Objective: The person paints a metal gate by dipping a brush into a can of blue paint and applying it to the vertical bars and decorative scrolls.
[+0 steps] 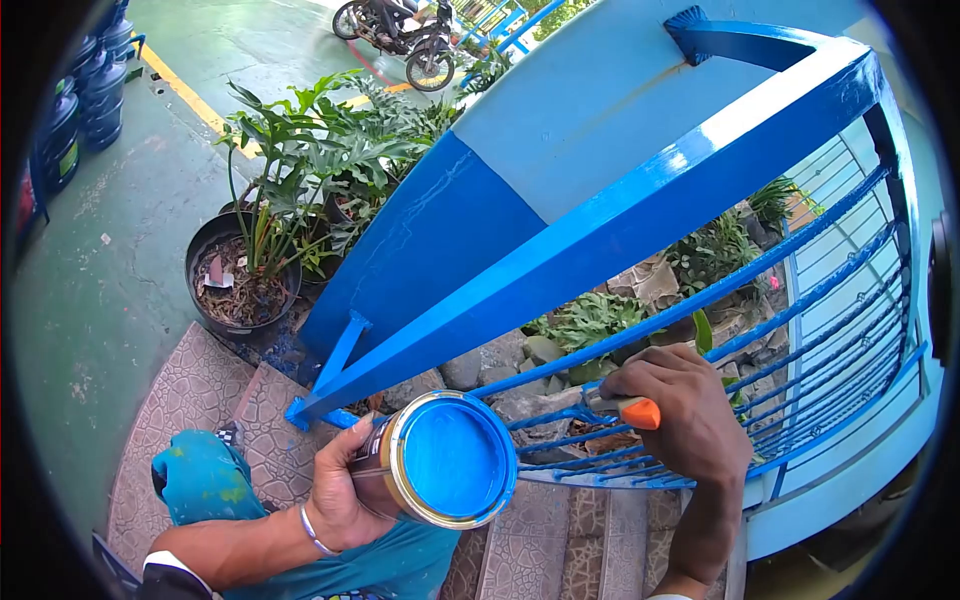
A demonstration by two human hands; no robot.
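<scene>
My left hand (343, 488) is closed around the side of a paint can (372, 470), its open top tilted toward me and showing bright blue paint (455, 455). In my right hand (685, 410) is a paintbrush (640, 412) with an orange-tipped handle; its bristle end points left against the twisted bars of the blue railing (600, 345). The bristles overlap a bar in this view and show blue. Above both hands runs the railing's wide, glossy blue top rail (600, 235), sloping up to the right.
A potted plant (245, 270) stands left of the blue wall (430, 240). Stone-patterned steps (525, 545) lie below the railing, with rocks and greenery (590, 325) behind its bars. Water jugs (98, 95) and a motorcycle (405, 35) are farther off on the green floor.
</scene>
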